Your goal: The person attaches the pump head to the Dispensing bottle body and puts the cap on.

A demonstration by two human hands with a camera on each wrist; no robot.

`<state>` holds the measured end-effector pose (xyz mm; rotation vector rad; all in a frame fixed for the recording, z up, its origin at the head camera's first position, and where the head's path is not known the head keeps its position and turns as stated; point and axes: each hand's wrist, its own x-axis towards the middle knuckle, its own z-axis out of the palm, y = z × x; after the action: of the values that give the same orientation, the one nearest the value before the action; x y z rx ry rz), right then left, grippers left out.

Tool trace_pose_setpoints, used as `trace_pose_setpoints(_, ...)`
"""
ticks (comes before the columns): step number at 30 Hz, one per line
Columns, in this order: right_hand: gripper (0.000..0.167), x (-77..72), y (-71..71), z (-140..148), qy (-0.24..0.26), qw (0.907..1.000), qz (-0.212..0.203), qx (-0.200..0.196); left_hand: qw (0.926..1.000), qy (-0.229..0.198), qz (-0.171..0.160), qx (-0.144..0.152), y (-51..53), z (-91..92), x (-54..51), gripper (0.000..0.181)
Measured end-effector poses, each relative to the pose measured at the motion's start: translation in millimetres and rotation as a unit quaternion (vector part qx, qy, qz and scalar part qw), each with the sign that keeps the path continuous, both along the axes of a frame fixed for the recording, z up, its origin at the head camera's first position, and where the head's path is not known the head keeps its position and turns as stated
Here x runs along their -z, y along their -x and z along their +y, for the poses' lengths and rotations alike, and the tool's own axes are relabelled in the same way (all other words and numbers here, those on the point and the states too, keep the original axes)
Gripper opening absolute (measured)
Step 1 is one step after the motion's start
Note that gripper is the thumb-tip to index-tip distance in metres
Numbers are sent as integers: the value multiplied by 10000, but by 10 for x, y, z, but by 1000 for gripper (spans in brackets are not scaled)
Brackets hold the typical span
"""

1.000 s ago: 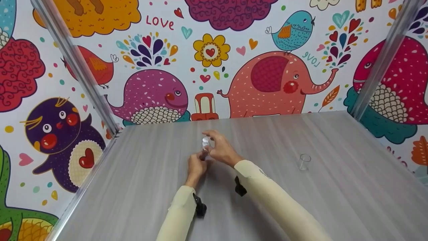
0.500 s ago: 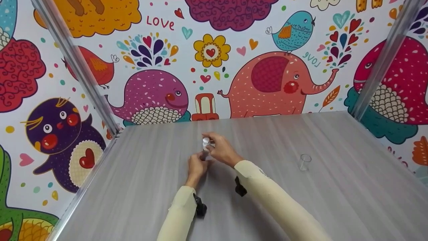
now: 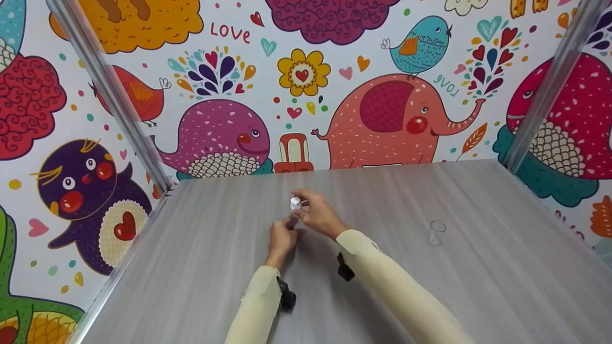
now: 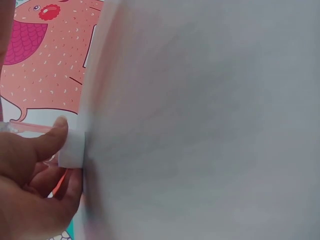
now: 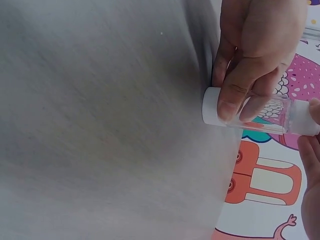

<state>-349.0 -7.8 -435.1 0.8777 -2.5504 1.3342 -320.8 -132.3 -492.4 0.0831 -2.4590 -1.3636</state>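
Note:
A small clear bottle (image 5: 270,112) with a white base (image 5: 212,106) and a white top (image 3: 296,202) stands upright on the table, mid-back in the head view. My left hand (image 3: 282,237) grips it low down, with the thumb (image 5: 231,102) on the white base. My right hand (image 3: 321,215) holds the white top between thumb and fingers. In the left wrist view my left hand covers much of the bottle, leaving the white base (image 4: 73,149) in sight. The right hand shows only partly at the edge of the right wrist view.
An open clear cup (image 3: 436,232) stands upright on the grey wood-grain table (image 3: 205,258), to the right of the hands. A wall (image 3: 334,62) printed with cartoon animals closes off the back. Metal posts (image 3: 114,100) rise at the table's back corners.
My right hand's fingers have shifted slightly around the white top. The left hand and the bottle keep their place, and the cup has not moved on the table.

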Motion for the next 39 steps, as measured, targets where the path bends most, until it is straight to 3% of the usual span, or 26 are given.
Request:
trace_pose_setpoints(5, 47, 3, -7, 4, 51, 10000, 8, -15, 9999, -77, -120, -35, -2, 3, 4, 19)
trace_pose_setpoints(16, 42, 14, -3, 18, -2, 9998, 217, -31, 9999, -120, 6, -1, 13, 8, 1, 12)
trace_pose_setpoints(20, 41, 31, -13, 14, -21, 10000, 36, -21, 10000, -79, -23, 21, 0, 3, 7, 12)
trace_pose_setpoints(27, 40, 12, -16, 11, -39, 9999, -108, 34, 9991, 190, 370, 63, 12, -5, 26, 25)
trace_pose_setpoints(39, 42, 16, -5, 23, 41, 9993, -366, 91, 9996, 184, 196, -8, 8, -2, 18, 22)
